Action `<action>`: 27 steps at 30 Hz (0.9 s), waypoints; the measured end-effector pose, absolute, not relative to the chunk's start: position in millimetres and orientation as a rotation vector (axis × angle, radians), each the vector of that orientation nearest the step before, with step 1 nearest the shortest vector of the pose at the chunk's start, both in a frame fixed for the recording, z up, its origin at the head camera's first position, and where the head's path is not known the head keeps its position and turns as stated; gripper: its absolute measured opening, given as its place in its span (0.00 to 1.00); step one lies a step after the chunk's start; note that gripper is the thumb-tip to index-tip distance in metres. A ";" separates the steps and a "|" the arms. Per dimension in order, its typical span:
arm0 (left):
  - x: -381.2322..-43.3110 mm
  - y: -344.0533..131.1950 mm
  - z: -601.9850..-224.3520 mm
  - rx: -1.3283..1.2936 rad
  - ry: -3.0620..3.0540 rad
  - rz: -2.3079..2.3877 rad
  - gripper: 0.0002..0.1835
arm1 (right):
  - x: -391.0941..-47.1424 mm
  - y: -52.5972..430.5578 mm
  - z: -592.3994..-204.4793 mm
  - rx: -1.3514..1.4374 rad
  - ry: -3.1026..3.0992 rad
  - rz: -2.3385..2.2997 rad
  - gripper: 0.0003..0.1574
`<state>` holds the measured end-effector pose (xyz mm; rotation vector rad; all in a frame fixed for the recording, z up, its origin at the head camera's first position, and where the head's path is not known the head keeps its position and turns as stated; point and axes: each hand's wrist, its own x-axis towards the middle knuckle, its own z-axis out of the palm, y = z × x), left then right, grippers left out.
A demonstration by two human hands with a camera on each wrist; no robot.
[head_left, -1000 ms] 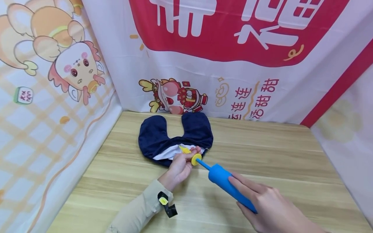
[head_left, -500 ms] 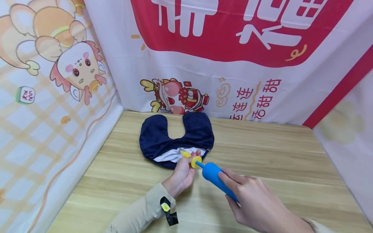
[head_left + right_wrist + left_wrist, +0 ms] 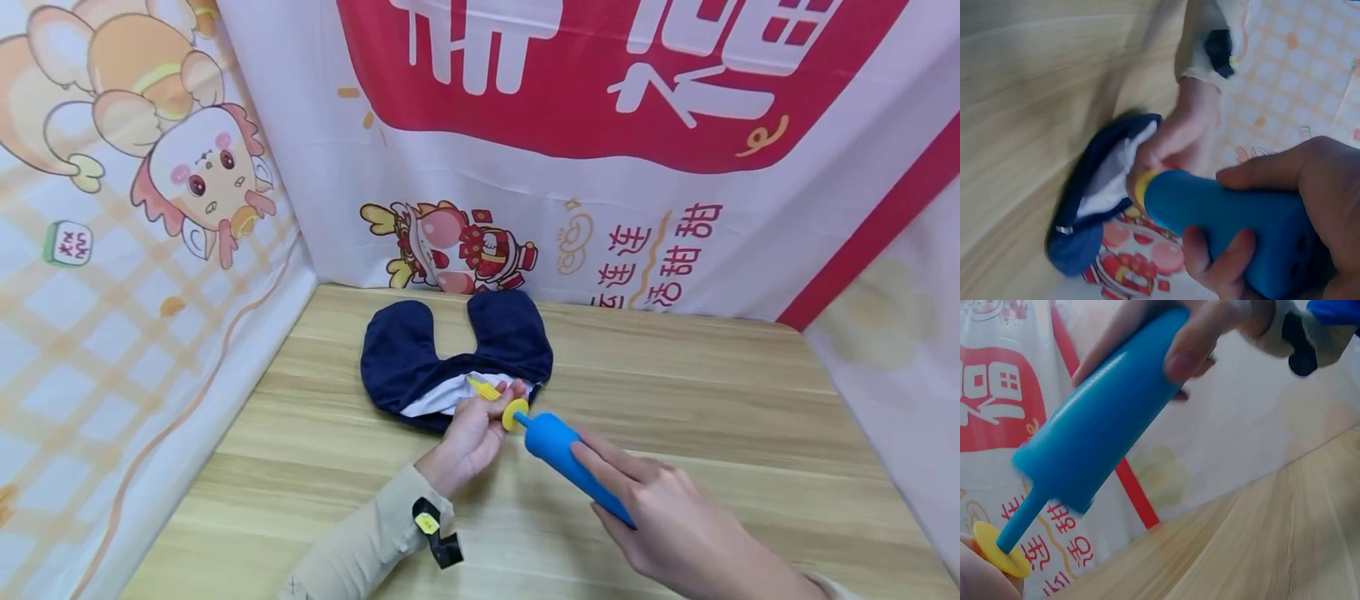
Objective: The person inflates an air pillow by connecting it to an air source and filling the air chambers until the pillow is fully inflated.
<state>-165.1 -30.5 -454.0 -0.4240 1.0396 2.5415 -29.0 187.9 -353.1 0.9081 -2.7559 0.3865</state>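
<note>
A navy U-shaped neck pillow (image 3: 401, 350) lies at the back of the table, its cover gaping along the near side over white inner fabric (image 3: 438, 396). My left hand (image 3: 474, 433) is over this opening and pinches the yellow nozzle end (image 3: 483, 387) of a blue hand pump (image 3: 573, 462), just behind its yellow disc (image 3: 515, 414). A thin blue rod (image 3: 1022, 519) joins disc and barrel in the left wrist view. My right hand (image 3: 678, 512) grips the barrel, thumb and fingers round it in the right wrist view. Whether the nozzle tip meets a valve I cannot tell.
The wood-grain table (image 3: 750, 417) meets a printed cloth (image 3: 525, 142) hanging at the back. Another patterned cloth (image 3: 150, 333) hangs along the left side, and a pale one (image 3: 900, 333) along the right. A black strap (image 3: 435, 533) circles the left sleeve.
My right hand has moved the pump barrel up and left toward the yellow disc since a second ago, so less rod shows. The left hand keeps its pinch, and the pillow opening has shifted slightly.
</note>
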 end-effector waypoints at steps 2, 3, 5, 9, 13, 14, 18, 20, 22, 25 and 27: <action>-167.7 -33.1 -455.8 -0.428 1.034 2.538 0.19 | -19.1 199.0 -346.5 0.881 -2.842 0.399 0.53; -169.2 -34.1 -456.7 -0.423 1.033 2.541 0.18 | -14.2 204.5 -343.5 0.850 -2.890 0.388 0.54; -172.2 -35.4 -457.1 -0.417 1.021 2.552 0.14 | -6.1 215.8 -338.3 0.789 -2.973 0.335 0.55; -175.7 -33.7 -456.2 -0.409 0.997 2.593 0.10 | 5.0 231.1 -327.7 0.694 -3.082 0.162 0.57; -173.4 -28.0 -453.7 -0.440 0.942 2.632 0.08 | 1.2 219.8 -321.8 0.725 -2.996 0.133 0.53; -172.2 -26.9 -453.2 -0.457 0.933 2.637 0.07 | -1.8 213.4 -323.0 0.759 -2.941 0.146 0.52; -165.4 -24.9 -452.9 -0.519 0.945 2.653 0.07 | -16.9 183.6 -332.1 0.867 -2.783 0.239 0.45; -160.9 -25.3 -453.4 -0.544 0.981 2.641 0.08 | -25.2 171.3 -338.7 0.886 -2.752 0.292 0.42; -156.6 -25.0 -454.4 -0.548 1.026 2.618 0.08 | -34.3 162.8 -346.2 0.893 -2.736 0.338 0.39; -151.3 -23.5 -456.4 -0.539 1.093 2.570 0.08 | -45.0 158.3 -361.5 0.909 -2.696 0.358 0.37; -150.4 -22.8 -458.4 -0.491 1.130 2.545 0.11 | -48.2 159.8 -372.1 0.919 -2.667 0.365 0.38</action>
